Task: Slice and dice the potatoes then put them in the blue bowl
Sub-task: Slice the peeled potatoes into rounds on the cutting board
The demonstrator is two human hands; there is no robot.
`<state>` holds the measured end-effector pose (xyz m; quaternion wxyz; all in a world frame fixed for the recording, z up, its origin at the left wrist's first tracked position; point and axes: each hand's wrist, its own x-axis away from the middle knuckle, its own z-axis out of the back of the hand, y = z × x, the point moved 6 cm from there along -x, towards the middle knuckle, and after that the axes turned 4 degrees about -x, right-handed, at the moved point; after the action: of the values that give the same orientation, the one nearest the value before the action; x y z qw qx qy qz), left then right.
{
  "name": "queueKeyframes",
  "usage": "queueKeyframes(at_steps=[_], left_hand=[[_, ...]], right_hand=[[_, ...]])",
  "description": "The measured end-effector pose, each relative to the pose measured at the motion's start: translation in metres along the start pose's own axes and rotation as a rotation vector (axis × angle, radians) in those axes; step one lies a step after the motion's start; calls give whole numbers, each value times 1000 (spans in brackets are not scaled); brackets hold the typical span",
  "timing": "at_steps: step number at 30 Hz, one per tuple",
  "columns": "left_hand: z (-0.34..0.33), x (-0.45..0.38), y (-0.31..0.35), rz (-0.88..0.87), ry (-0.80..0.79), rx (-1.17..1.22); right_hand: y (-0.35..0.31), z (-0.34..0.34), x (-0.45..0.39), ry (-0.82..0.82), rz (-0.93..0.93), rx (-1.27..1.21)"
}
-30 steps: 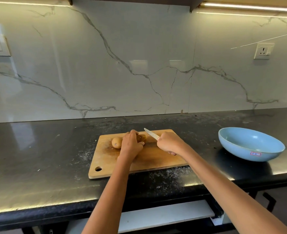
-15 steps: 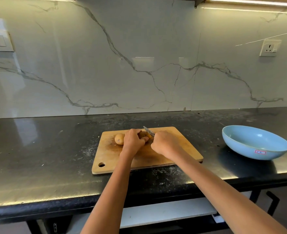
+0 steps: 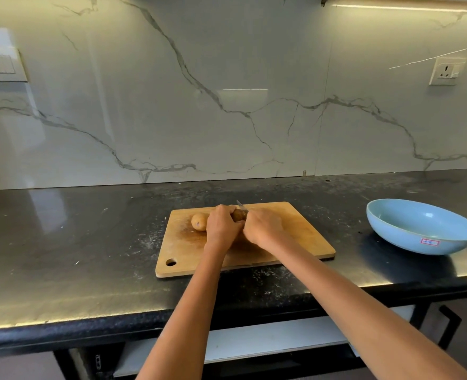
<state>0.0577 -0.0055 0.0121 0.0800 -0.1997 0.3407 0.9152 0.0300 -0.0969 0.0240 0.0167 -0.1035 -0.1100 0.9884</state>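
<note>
1. Countertop [image 3: 62, 242]: the stretch from the left edge to the cutting board [image 3: 295, 237] is open.
2. The board lies near the front edge, about midway along; a whole potato [image 3: 199, 221] sits at its back-left part, and the board's right half is bare.
3. Both hands, left hand [image 3: 222, 227] and right hand [image 3: 263, 226], and both forearms cross the front edge onto the board.
4. The blue bowl [image 3: 418, 242] stands toward the right edge, well apart from the board, with a bare gap between.
5. The strip along the back edge at the wall is open.

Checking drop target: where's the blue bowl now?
Head view, right side: blue bowl sits on the black counter, right of the cutting board.
</note>
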Motion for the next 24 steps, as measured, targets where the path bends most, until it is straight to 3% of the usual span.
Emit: queueKeyframes(at_steps=[10, 18, 24], left_hand=[[1, 2, -3, 53, 28, 12], [3, 4, -2, 29, 16, 35], [5, 3, -3, 14, -3, 50]], right_hand=[[17, -7, 20, -200, 21, 8], [39, -3, 18, -196, 39, 10], [73, 6, 12, -232, -87, -100]])
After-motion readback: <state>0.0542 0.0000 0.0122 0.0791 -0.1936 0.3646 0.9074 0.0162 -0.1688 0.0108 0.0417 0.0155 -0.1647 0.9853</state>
